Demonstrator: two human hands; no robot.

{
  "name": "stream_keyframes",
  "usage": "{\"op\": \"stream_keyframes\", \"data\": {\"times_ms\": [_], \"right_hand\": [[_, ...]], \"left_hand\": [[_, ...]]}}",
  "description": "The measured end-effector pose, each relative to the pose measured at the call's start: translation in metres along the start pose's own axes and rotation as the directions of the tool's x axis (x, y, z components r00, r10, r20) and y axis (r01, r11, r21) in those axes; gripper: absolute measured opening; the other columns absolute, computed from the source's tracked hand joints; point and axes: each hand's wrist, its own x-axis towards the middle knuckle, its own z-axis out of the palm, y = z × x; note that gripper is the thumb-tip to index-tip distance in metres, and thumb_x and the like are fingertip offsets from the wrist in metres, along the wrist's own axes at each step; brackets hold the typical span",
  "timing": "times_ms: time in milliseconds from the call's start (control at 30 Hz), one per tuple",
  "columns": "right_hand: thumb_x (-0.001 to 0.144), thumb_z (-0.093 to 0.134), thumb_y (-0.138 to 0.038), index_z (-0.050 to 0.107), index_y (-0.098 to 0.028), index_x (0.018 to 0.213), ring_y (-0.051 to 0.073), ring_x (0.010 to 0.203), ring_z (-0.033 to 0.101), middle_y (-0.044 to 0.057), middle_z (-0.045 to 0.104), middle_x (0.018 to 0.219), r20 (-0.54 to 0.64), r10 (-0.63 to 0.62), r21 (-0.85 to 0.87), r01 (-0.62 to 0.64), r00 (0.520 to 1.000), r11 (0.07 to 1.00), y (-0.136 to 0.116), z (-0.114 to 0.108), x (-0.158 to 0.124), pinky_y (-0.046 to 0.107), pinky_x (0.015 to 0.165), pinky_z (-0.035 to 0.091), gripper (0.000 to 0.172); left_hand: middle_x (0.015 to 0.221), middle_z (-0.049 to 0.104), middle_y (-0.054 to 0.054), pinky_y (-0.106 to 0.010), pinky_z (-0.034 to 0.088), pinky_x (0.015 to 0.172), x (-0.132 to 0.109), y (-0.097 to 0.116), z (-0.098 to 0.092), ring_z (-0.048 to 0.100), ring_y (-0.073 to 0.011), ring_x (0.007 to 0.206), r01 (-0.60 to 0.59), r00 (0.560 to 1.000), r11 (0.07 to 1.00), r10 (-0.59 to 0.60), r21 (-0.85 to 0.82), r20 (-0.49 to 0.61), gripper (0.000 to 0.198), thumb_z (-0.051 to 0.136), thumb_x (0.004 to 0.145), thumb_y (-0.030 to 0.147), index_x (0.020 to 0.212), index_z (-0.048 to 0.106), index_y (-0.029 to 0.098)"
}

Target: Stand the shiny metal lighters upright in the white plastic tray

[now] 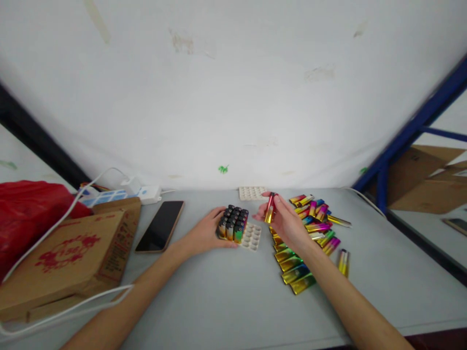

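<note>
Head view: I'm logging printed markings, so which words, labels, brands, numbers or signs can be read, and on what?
Flat cardboard box: red digits, perhaps "138", too blurred to confirm; dark side print too small to read.
Cardboard box at right: dark mark, perhaps "74", too blurred to confirm.
Shiny coloured pieces and black-topped pieces: no readable text.

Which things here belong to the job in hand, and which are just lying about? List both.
Job in hand:
red-and-gold piece, in the right hand
black-topped pieces, gripped by the left hand
front white tray
loose shiny pieces
back tray, probably

Lying about:
phone
cardboard box
red bundle
power strip
</note>
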Motion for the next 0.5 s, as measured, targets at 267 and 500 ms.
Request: {"op": "stream_keyframes", "data": {"times_ms": [267,500], "right_hand": [[0.087,0.076,-0.089,0.062,-0.028,0.103,0.009,0.048,0.015,-0.014,0.033,0.064,0.022,0.162,-0.107,-0.159,0.986,0.981,0.013,0.004,-0.002,0.024,0.044,0.013,0.065],[0.096,0.064,-0.088,0.05,-0.028,0.073,0.015,0.057,0.038,-0.006,0.044,0.06,-0.015,-0.083,-0.492,0.064,0.996,0.868,0.027,0.005,-0.003,0.029,0.052,0.029,0.066]], "left_hand": [[0.17,0.061,-0.013,-0.053,0.042,0.142,-0.001,0.0,0.001,0.059,-0.0419,0.158,0.013,1.0,1.0,-0.013,-0.006,0.007,0.108,0.108,0.07,0.061,0.161,0.062,0.025],[0.168,0.063,-0.011,-0.055,0.044,0.141,-0.001,0.001,0.0,0.061,-0.0414,0.157,-0.021,1.0,1.0,0.021,-0.015,-0.007,0.103,0.108,0.07,0.06,0.159,0.065,0.03]]}}
